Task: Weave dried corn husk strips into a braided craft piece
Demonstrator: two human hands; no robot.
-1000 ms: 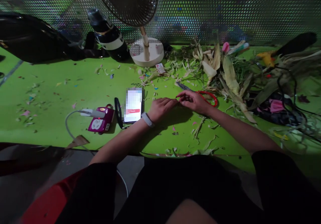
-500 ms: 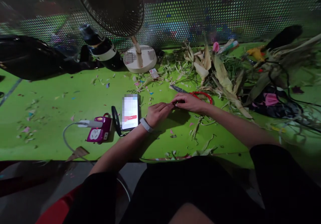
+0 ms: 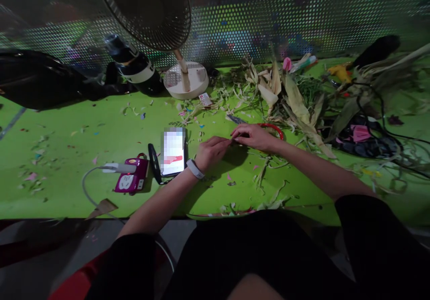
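Note:
My left hand (image 3: pixel 212 153) and my right hand (image 3: pixel 252 136) meet fingertip to fingertip above the green table, in the middle of the head view. Both are closed in a pinch; whatever lies between the fingertips is too small and dark to name. Behind my right hand lies a pair of scissors with red handles (image 3: pixel 274 129), its blades (image 3: pixel 235 119) pointing left and partly hidden by the hand. Left of my left wrist, a lit phone (image 3: pixel 174 152) rests on the table beside a black curved object (image 3: pixel 154 162).
A fan on a white base (image 3: pixel 187 84) and a dark bottle (image 3: pixel 141 72) stand at the back. Dried corn husks (image 3: pixel 268 87) heap up at the back right near black cables. A purple power adapter (image 3: pixel 132 176) with a white cable sits left. Scraps litter the green table (image 3: pixel 101 143).
My right hand's fingers have shifted slightly, and the fingertips of both hands remain together. The whole view has moved a little; the table items stay put.

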